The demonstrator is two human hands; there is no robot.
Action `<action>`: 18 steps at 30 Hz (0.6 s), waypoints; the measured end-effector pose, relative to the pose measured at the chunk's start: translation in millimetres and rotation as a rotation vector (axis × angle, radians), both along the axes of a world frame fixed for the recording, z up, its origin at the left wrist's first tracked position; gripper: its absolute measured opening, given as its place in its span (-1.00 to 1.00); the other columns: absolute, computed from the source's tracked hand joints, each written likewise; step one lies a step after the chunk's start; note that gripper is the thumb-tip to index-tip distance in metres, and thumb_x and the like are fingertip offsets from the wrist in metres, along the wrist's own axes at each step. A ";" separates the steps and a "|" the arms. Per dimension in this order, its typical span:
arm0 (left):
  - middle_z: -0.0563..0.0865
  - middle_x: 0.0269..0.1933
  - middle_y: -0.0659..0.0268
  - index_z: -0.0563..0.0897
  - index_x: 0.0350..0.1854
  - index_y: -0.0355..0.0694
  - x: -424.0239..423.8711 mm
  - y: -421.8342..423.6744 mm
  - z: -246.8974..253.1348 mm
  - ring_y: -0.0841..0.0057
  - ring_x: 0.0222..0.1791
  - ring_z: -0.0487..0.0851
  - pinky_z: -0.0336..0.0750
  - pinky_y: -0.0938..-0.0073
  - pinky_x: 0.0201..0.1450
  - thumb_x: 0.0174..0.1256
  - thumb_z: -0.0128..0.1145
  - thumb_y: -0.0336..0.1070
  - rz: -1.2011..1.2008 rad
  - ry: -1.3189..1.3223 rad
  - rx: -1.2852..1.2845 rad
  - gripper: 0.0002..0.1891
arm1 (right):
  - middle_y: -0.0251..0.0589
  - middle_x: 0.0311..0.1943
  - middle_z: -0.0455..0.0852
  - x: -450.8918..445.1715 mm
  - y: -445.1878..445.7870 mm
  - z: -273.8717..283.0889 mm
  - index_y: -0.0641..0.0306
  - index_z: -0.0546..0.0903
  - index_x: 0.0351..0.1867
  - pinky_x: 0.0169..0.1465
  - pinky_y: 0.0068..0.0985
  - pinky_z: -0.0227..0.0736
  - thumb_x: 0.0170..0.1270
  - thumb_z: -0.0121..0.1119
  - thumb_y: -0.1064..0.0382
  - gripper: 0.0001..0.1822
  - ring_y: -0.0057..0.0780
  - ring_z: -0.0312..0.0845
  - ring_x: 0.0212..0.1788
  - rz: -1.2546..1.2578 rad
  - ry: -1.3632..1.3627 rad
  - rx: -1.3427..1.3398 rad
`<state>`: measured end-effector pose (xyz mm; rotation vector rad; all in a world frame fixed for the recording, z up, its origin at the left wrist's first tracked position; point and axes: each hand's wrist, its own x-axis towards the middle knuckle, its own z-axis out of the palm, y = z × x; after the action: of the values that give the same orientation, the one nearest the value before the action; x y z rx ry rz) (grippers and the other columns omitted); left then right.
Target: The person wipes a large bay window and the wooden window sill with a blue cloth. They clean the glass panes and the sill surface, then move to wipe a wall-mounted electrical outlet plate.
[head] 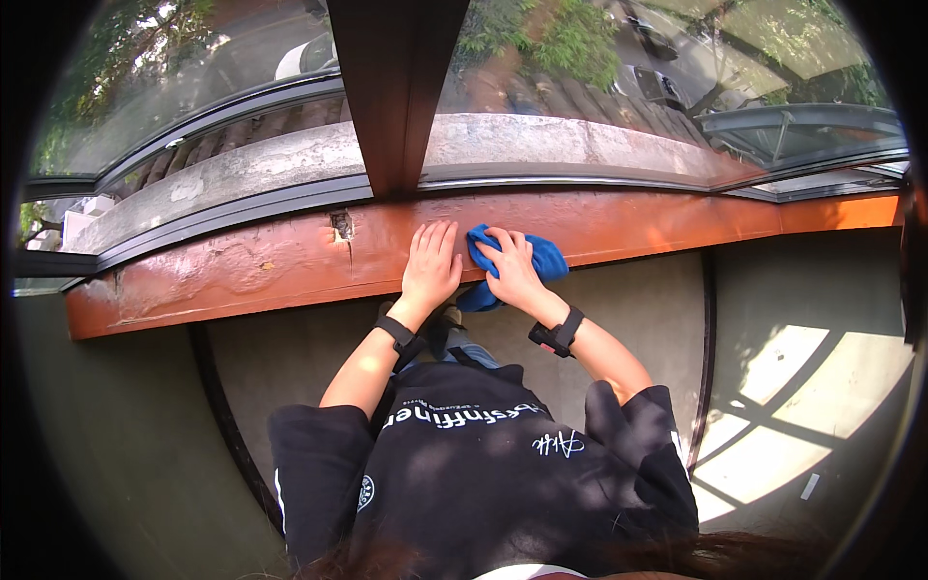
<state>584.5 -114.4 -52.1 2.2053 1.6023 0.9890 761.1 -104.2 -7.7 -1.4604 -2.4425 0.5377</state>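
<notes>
A reddish-brown painted window sill [623, 225] runs across in front of me. My right hand [513, 267] grips a bunched blue cloth [549, 258] and presses it on the sill, fingers bent. One end of the cloth hangs over the sill's front edge. Just left of it, my left hand [432, 262] lies palm down on the sill with nothing in it, fingers stretched forward. To the left of that hand, the sill has a broken hole [341, 227] with a crack below it. Its paint is wrinkled and chipped farther left.
A dark brown post [401, 94] rises from the sill between window panes. Black metal window frames [239, 212] edge the sill; a sash [797, 134] stands out at the right. Beyond lie a concrete ledge [522, 141], roof tiles, trees and cars. Sunlight patches the floor [768, 435].
</notes>
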 end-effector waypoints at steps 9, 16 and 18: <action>0.47 0.13 0.03 0.39 0.18 -0.35 -0.8 -1.2 2.3 0.14 0.26 0.36 0.11 0.06 0.40 0.01 0.20 -0.32 0.012 -0.054 0.031 -0.40 | -0.09 0.15 0.42 18.0 -0.1 5.5 0.13 0.62 0.02 0.08 -0.18 0.24 -0.15 0.16 0.51 -0.44 -0.02 0.28 0.08 0.152 -0.077 0.036; 0.47 0.13 0.02 0.49 0.09 -0.36 -0.5 -1.1 2.5 0.13 0.25 0.36 0.13 0.07 0.39 0.01 0.18 -0.32 0.012 -0.026 0.011 -0.49 | -0.10 0.17 0.40 14.4 4.0 5.0 0.12 0.60 0.06 0.08 -0.17 0.24 -0.18 0.18 0.50 -0.40 0.02 0.27 0.07 0.187 -0.113 0.038; 0.47 0.13 0.02 0.52 0.04 -0.36 0.2 -2.1 1.2 0.13 0.25 0.36 0.14 0.08 0.39 0.00 0.18 -0.31 0.012 -0.004 0.020 -0.52 | -0.11 0.17 0.40 21.5 0.3 4.9 0.12 0.59 0.06 0.08 -0.17 0.24 -0.18 0.18 0.50 -0.40 0.02 0.27 0.06 0.184 -0.126 0.025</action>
<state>584.7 -116.5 -51.0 2.2076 1.6132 1.0162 782.6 -103.8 -2.8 -1.3050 -2.6894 0.4613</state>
